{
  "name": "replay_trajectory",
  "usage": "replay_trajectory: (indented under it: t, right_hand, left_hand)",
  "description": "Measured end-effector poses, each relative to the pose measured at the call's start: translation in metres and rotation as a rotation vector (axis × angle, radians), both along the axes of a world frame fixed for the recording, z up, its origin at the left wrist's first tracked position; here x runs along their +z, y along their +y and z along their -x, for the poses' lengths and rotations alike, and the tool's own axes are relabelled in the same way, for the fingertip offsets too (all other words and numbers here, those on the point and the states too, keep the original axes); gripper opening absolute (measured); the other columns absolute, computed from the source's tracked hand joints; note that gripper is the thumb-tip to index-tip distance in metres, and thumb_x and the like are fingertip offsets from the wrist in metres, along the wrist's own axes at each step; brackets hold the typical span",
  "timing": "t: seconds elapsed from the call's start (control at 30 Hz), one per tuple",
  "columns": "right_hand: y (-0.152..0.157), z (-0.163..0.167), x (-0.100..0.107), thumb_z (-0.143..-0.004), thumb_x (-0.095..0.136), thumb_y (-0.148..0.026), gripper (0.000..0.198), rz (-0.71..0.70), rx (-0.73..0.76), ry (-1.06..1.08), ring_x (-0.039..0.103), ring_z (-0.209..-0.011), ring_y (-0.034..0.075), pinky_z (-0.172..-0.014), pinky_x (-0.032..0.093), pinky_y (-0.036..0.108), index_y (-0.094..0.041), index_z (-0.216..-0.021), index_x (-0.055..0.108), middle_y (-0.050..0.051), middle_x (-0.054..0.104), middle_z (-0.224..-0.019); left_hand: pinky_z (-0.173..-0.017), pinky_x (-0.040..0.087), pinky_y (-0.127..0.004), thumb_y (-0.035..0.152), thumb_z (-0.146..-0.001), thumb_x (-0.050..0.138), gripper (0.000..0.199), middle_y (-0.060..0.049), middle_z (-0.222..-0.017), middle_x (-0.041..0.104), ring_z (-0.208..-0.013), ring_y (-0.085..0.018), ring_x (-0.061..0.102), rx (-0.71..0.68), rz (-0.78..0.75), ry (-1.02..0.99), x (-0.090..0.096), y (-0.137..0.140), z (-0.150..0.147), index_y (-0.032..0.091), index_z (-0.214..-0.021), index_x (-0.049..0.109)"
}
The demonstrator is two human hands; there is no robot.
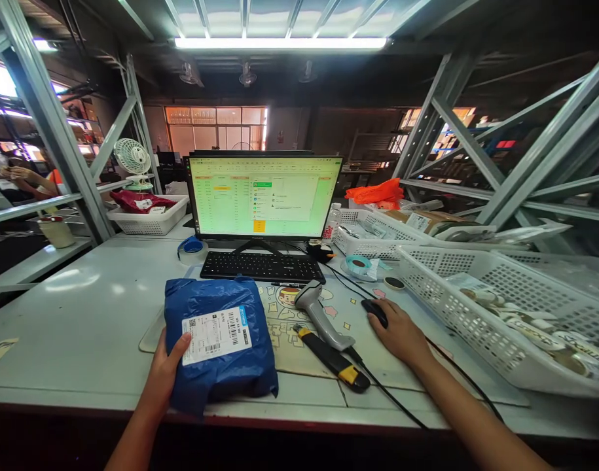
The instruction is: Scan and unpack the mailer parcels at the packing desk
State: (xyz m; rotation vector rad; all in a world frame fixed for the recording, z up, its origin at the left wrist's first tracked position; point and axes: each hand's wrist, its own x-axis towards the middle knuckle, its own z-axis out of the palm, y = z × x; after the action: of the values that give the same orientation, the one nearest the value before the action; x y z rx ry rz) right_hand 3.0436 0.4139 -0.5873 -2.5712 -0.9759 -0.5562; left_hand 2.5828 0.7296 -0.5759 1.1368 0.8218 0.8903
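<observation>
My left hand [165, 366] grips the left side of a blue plastic parcel [253, 366], its thumb pressed on the white shipping label [215, 337]. The parcel is held tilted toward me over the table's front edge. My right hand [400, 330] is closed over a black computer mouse [376, 313] on the printed desk mat [289, 356]. Between my hands lie a grey barcode scanner [323, 317] and a black and yellow utility knife [333, 360]. Behind the parcel is a black keyboard [262, 267], below a lit monitor [264, 196] showing a spreadsheet and a smaller window.
White plastic baskets [505, 327] with packaged goods line the right side. Rolls of tape [359, 263] lie near the keyboard. A small fan [132, 157] and another basket [154, 219] stand at the back left. Metal shelf posts flank the table [78, 327]. Another person's hands [21, 173] show far left.
</observation>
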Motion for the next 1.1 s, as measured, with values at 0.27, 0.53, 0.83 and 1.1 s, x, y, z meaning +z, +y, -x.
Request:
replay_trajectory:
  t: [0.27, 0.53, 0.83, 1.1]
  right_hand:
    - [-0.001, -0.0032, -0.002, -0.096, 0.044, -0.04, 0.05, -0.002, 0.007, -0.005, 0.059, -0.131, 0.034, -0.112, 0.049, 0.051, -0.015, -0.136, 0.061, 0.016, 0.059, -0.146]
    - [-0.0007, -0.0017, -0.0022, -0.098, 0.042, -0.043, 0.051, -0.008, -0.002, -0.014, 0.06, -0.128, 0.033, -0.106, 0.054, 0.05, -0.015, -0.136, 0.062, 0.015, 0.06, -0.144]
    - [-0.0005, -0.0055, -0.006, -0.098, 0.039, -0.048, 0.054, 0.003, -0.004, -0.032, 0.061, -0.127, 0.033, -0.111, 0.05, 0.05, -0.016, -0.136, 0.062, 0.016, 0.06, -0.144]
    - [0.0008, -0.0088, -0.0054, -0.095, 0.038, -0.051, 0.058, -0.011, 0.011, -0.016, 0.062, -0.124, 0.035, -0.109, 0.05, 0.052, -0.015, -0.134, 0.063, 0.018, 0.061, -0.141]
  left_hand:
    - [-0.111, 0.053, -0.049, 0.066, -0.074, 0.083, 0.092, -0.011, -0.13, 0.072, -0.118, -0.034, 0.071, -0.006, 0.023, 0.002, 0.0047, -0.0037, 0.0001, 0.024, -0.15, 0.052]
    - [-0.106, 0.056, -0.049, 0.067, -0.073, 0.083, 0.089, -0.01, -0.127, 0.072, -0.114, -0.033, 0.072, -0.014, 0.055, 0.031, 0.0039, -0.0035, 0.0027, 0.027, -0.148, 0.053]
    - [-0.109, 0.052, -0.05, 0.066, -0.077, 0.079, 0.085, -0.012, -0.132, 0.071, -0.12, -0.035, 0.069, -0.008, -0.003, 0.007, 0.0027, -0.0036, 0.0004, 0.023, -0.146, 0.053]
    - [-0.109, 0.052, -0.048, 0.065, -0.076, 0.081, 0.088, -0.013, -0.13, 0.072, -0.12, -0.035, 0.069, -0.011, -0.032, -0.047, 0.0037, -0.0046, -0.0001, 0.021, -0.148, 0.052]
